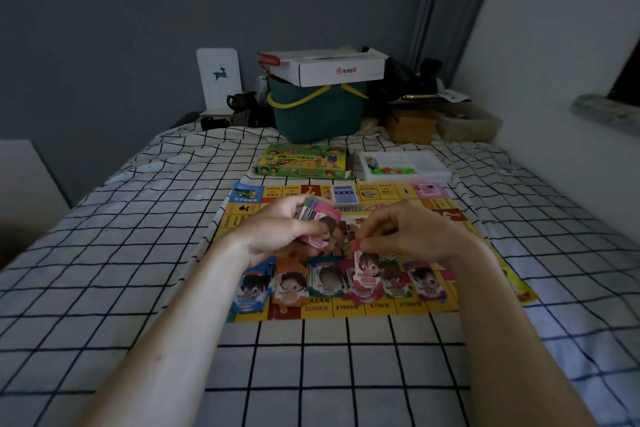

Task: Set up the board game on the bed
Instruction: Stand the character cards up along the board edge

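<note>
Pink-edged play money (364, 269) is pinched by the right hand (412, 232) at frame centre, above a row of notes (332, 282) on the game board (450, 208). Slightly farther, a money stack (317, 215) is gripped by the left hand (277, 232). Beyond lies the game box (301, 163).

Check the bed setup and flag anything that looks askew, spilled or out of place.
Nothing is spilled or damaged. One oddity: the white cardboard box sits on the green plastic basket and overhangs its rim. The yellow game board lies flat, and the money cards form a tidy row.
</note>
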